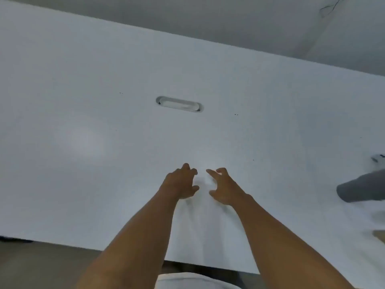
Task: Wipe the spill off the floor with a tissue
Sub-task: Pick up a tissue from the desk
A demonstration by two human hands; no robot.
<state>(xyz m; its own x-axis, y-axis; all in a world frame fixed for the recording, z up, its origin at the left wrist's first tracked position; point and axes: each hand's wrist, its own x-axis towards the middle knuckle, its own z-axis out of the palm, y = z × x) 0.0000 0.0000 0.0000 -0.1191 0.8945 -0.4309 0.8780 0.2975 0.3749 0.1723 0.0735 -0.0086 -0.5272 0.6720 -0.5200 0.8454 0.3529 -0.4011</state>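
Observation:
My left hand [179, 184] and my right hand [225, 188] reach forward over a white table [83, 101], close together, with fingers apart and curled. Between them lies a faint white creased patch [203, 181] that looks like a tissue. It is hard to tell apart from the white top, and I cannot tell whether either hand touches it. Soft wrinkles run back from it between my forearms. Grey floor [41, 268] shows below the table's near edge. No spill is visible on it.
An oval cable slot [179, 104] sits in the table beyond my hands. A dark grey object [362, 188] lies at the right edge, with a small white and black item [377, 158] above it. A grey surface [208, 17] shows past the table's far edge.

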